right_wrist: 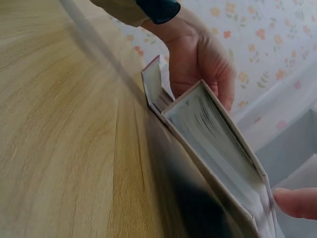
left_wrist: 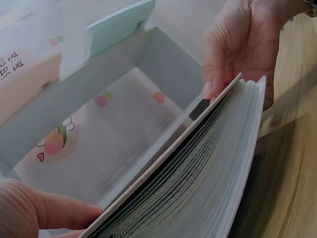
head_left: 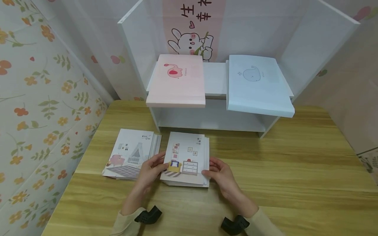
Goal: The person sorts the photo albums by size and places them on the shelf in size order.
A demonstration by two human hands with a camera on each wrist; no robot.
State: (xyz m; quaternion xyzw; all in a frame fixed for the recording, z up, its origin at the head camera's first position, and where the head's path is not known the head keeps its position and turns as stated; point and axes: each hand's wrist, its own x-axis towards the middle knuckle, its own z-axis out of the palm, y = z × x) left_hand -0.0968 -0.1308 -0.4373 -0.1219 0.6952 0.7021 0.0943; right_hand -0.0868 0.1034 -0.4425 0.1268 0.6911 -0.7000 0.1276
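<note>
Book [head_left: 183, 150] gripped by both long sides, before the white shelf [head_left: 211, 114].
We cannot see its underside, so contact with the bench [head_left: 295, 170] is unclear; it sits between the pinching fingers of left hand [head_left: 149, 172] and right hand [head_left: 223, 177], thumbs on top, long axis running shelfward.

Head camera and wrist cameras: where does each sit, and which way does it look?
Head: on the head, facing forward and down at the held book and shelf; left hand, right hand and sleeves show.
Left wrist: worn there, facing across the held book towards the shelf; part of each hand shows.
Right wrist: worn there, facing across it towards the left hand; part of each hand shows.
Both wrist views share the held book.
</note>
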